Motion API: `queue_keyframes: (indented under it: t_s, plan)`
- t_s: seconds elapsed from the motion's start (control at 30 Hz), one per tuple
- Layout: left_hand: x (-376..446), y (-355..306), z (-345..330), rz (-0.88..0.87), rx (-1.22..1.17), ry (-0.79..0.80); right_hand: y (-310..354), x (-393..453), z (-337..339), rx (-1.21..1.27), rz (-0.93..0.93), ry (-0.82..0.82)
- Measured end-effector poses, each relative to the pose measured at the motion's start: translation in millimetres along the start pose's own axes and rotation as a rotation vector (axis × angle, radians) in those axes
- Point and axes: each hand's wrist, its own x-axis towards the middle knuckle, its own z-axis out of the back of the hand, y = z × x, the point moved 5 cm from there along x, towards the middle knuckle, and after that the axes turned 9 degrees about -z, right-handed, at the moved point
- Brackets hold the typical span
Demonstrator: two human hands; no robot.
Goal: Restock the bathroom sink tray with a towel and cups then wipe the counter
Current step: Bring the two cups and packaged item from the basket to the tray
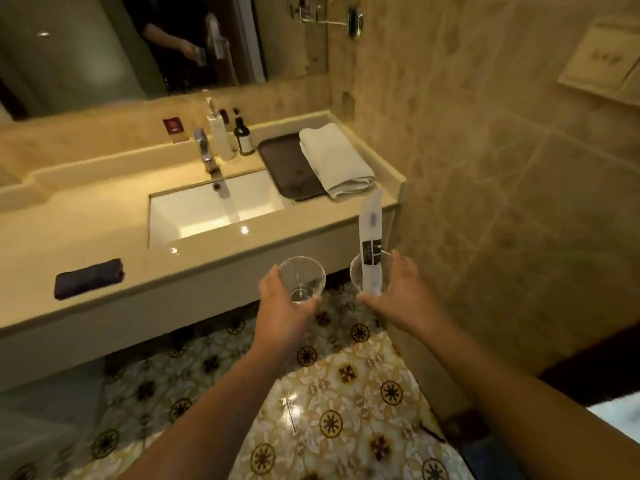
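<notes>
Patterned floor tiles point(332, 403) fill the nearest part of the view, with both forearms reaching forward above them. Left hand point(282, 306) has its grip curled around an empty clear cup point(302, 279), thumb on the near side, fingers wrapped on the left. Right hand point(398, 289) cups a second clear cup point(360, 277) from the right, its grip loosely spread around the glass; a white wrapped packet point(371, 247) stands upright in that cup. Both cups hang just short of the front edge of the beige surface point(104, 237). A dark folded cloth point(89, 278) lies on the surface at the left. Farther back are the white sink point(214, 209) and tap point(204, 150), then a dark tray point(287, 164) with a folded white towel point(336, 159) on its right half. Two bottles point(230, 135) stand beside the tap.
</notes>
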Motion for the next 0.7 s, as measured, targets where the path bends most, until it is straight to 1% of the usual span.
queue_keyframes:
  t_s: [0.17,0.23,0.3,0.37,0.47,0.63,0.7]
  plan:
    - [97.5,8.4,0.0,0.062,-0.004,-0.102,54.9,112.3,-4.0,-0.014,0.063,0.037]
    - [139.6,17.9,0.5,0.066,0.015,-0.136,75.5,155.0,-15.4,-0.008,0.085,0.059]
    - [182.5,30.2,-1.5,0.053,0.035,-0.158,93.5,197.0,-28.2,-0.002,0.102,0.048]
    - [223.1,41.7,-5.1,0.050,0.070,-0.167,108.4,232.9,-39.9,-0.025,0.114,0.024]
    - [306.0,60.4,-12.6,0.031,0.083,-0.173,132.6,305.9,-56.6,-0.070,0.090,-0.003]
    - [429.4,76.5,-12.4,0.011,0.057,-0.131,179.9,414.8,-62.8,-0.034,0.059,0.019]
    - [469.8,84.7,-13.1,0.032,0.036,-0.123,197.4,452.3,-66.3,-0.020,0.065,0.043]
